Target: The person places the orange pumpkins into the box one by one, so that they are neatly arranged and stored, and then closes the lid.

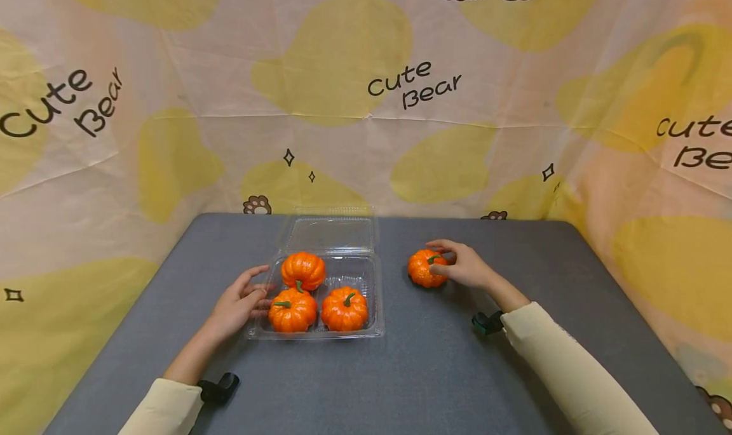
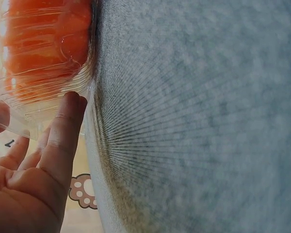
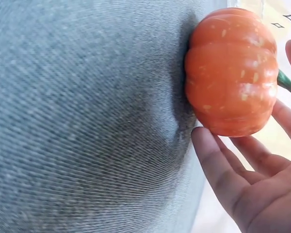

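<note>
Left of centre, the left hand [image 1: 236, 303], spread, seemingly steadies a clear, rectangular plastic box [image 1: 351, 270]; right of centre, the right hand [image 1: 466, 267] arches wide round a ribbed orange pumpkin [image 1: 420, 270].

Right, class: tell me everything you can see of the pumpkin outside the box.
The pumpkin is orange, ribbed and glossy, with yellowish flecks and a green stem; it looks like plastic. It sits upright on the grey table, right of the clear box. The right hand is at its right side, fingers spread around it; contact is hard to confirm.
</note>
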A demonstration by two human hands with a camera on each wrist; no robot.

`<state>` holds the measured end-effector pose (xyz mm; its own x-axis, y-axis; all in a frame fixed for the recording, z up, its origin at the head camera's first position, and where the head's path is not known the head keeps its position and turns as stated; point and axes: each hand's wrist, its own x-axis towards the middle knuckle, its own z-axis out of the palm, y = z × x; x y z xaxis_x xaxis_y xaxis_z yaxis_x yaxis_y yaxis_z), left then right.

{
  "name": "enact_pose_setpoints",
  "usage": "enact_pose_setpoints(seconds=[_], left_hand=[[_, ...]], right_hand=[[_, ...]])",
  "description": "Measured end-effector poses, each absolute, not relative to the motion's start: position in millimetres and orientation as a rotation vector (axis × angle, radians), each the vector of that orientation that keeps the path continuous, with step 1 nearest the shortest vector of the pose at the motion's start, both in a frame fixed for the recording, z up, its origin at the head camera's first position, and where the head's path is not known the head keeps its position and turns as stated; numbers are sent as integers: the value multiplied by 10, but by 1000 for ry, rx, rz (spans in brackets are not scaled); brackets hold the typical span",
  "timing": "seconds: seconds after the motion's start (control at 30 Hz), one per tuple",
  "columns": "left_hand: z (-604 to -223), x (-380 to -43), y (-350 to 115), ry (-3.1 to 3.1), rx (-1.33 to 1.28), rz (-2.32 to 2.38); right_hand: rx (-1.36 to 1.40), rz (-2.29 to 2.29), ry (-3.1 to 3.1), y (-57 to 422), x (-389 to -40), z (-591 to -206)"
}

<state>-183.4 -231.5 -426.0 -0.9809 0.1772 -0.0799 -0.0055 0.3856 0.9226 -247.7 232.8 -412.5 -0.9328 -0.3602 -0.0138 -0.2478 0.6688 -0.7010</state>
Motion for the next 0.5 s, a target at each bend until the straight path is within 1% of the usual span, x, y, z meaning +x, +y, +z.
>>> enact_pose_setpoints(seconds=[0.5], left_hand=[[-4258,-1829,-2301,2489,128,1626]], right_hand=[[-507,-1238,2714,2392,-2462,-4231]])
